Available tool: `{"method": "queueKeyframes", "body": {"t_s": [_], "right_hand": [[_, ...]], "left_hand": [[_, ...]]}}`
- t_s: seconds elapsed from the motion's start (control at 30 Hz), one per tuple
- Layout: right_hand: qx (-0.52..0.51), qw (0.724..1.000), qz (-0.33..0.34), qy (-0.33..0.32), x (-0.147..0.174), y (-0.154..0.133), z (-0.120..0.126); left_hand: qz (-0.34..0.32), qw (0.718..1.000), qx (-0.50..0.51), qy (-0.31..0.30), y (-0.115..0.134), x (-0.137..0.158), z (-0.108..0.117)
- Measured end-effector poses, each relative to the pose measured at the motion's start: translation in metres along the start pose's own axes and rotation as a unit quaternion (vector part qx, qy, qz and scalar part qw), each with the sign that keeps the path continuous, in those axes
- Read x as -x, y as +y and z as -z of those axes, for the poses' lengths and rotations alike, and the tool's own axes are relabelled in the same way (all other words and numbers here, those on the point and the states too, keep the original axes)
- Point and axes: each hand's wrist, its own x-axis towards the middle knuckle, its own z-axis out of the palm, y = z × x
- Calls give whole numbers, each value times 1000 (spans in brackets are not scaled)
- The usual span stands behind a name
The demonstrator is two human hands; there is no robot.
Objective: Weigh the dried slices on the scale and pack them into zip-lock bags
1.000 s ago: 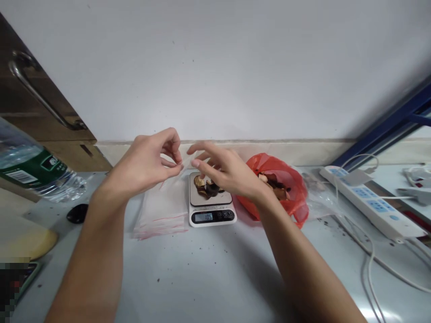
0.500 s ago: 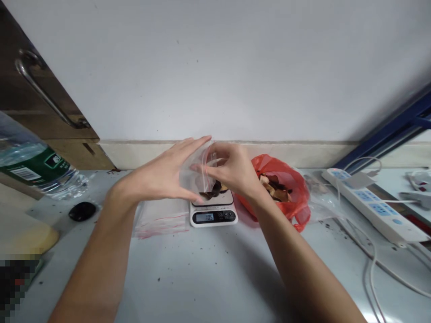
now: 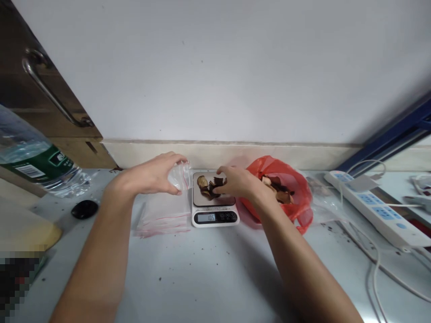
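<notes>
Sitting inside left grip: clear bag

Both forearms angle in from the near edge, converging. Left hand: wrist bent right, thumb below fingers in a C-shaped hold. Right hand: palm down, wrist bent left, thumb and index curled; grip unclear. Hands apart.
</notes>
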Motion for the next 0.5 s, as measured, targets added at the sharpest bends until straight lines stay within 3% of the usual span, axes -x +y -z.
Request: {"method": "queueKeyframes", "body": {"t_s": [0.17, 0.5], "right_hand": [[-22, 1000, 7, -11, -11, 0, -6], [-118, 993, 10, 12, -10, 7, 6]], "left_hand": [[-25, 1000, 7, -6, 1, -2, -4], [-23, 998, 3, -52, 10, -11, -17]]}}
